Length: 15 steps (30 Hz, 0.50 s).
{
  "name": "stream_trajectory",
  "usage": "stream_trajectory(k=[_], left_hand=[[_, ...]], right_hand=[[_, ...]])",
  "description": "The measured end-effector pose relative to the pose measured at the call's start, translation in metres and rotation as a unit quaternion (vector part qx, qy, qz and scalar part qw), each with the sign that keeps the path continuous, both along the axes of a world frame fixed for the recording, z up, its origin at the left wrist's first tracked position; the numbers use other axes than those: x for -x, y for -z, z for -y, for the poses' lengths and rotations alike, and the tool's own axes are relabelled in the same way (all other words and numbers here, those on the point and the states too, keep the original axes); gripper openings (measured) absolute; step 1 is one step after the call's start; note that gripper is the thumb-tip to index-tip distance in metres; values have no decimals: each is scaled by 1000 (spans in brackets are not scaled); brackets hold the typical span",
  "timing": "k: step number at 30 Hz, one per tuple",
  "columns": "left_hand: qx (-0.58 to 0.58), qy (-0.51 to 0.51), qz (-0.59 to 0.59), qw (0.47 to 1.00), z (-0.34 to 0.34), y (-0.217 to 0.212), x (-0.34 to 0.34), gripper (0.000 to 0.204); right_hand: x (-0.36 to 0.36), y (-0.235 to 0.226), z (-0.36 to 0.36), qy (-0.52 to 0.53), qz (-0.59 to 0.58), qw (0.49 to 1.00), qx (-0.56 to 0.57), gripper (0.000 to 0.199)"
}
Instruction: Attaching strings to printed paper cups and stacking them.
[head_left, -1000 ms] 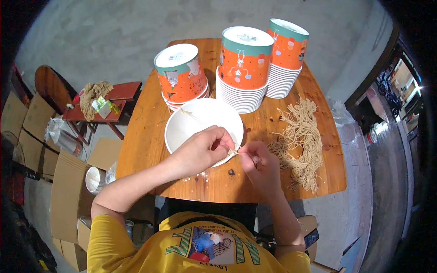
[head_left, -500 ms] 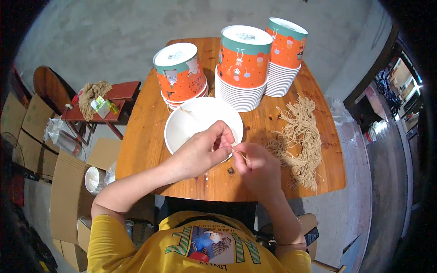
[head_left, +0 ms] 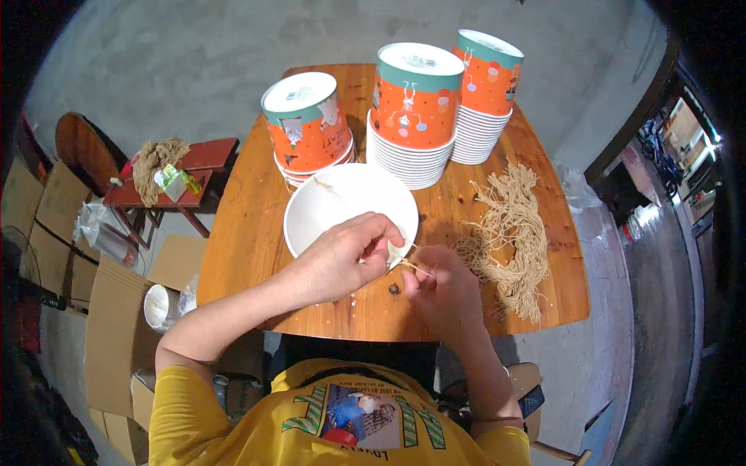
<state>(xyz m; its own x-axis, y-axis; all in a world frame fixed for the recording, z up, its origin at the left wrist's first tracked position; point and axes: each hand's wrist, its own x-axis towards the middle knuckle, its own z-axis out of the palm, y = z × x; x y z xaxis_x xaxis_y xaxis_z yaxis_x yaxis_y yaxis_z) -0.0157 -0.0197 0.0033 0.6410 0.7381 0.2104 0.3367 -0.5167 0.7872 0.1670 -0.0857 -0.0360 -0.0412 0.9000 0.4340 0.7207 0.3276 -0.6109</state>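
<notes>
A paper bucket lies tipped toward me, its white inside (head_left: pixel 330 217) facing up. At its near right rim my left hand (head_left: pixel 346 256) is closed, thumb and fingertips pinching a beige cord (head_left: pixel 409 264). My right hand (head_left: pixel 447 291) is closed too, pinching the same cord just right of the rim. A short stretch of cord, perhaps with a loop or knot, shows between the hands; its exact form is too small to tell. Another bit of cord (head_left: pixel 325 186) pokes into the bucket at its far left wall. The bucket's outside is hidden.
Upside-down orange and green bucket stacks stand behind: left (head_left: pixel 308 128), middle (head_left: pixel 416 97) and right (head_left: pixel 488 85). A heap of beige cords (head_left: pixel 517 248) lies at the wooden table's (head_left: pixel 249 233) right. Cardboard boxes (head_left: pixel 120 334) and a red bench (head_left: pixel 206 159) are on the left.
My right hand has shifted slightly down and right, with its fingers a little looser, so more cord shows between the hands. The bucket has moved slightly right.
</notes>
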Motion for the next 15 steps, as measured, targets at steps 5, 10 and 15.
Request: stream_trajectory(k=[5,10,15], left_hand=[[3,19,-18,1000,0,-1,-3,19],[-47,29,-14,998,2,1,-7,14],[-101,26,-8,995,3,3,-9,10]], right_hand=[[-3,9,0,-10,-7,997,-71,24],[-1,3,-2,-24,-174,985,1,19],[-6,8,-9,-76,-326,942,43,14]])
